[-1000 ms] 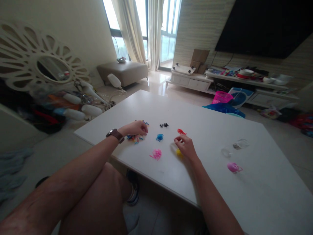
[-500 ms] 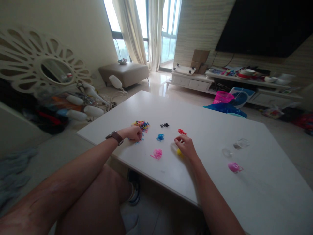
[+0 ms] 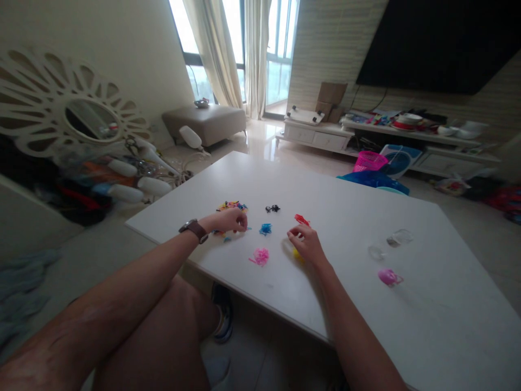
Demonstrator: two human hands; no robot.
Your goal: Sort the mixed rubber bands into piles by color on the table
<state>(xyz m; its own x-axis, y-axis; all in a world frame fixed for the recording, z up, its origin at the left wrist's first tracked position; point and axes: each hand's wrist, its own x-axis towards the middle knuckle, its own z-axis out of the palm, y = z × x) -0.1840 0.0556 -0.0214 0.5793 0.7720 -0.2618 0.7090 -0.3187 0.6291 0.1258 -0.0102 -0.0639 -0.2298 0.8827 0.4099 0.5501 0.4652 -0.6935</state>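
My left hand (image 3: 235, 220) is closed in a pinch, with a small blue rubber band (image 3: 248, 229) showing at its fingertips. Under and behind it lies a pile of mixed-colour rubber bands (image 3: 232, 206), partly hidden. Just right of the fingertips is a blue bunch of bands (image 3: 266, 229); a pink bunch (image 3: 260, 257) lies nearer me and a black bunch (image 3: 273, 208) farther off. My right hand (image 3: 305, 243) hovers with fingers curled to the thumb; anything between them is too small to see. Beyond it is a red bunch (image 3: 302, 219), and a yellow bunch (image 3: 298, 254) is half covered beneath it.
On the right of the white table (image 3: 345, 304) are a clear cup (image 3: 400, 238) lying on its side, a clear round piece (image 3: 376, 252) and a pink toy-like cup (image 3: 389, 277). A pink basket (image 3: 369, 161) and blue plastic (image 3: 372, 181) stand beyond the far edge.
My left hand has moved right, away from the mixed pile toward the blue bunch, with a blue band at its fingertips. My right hand has hardly moved.
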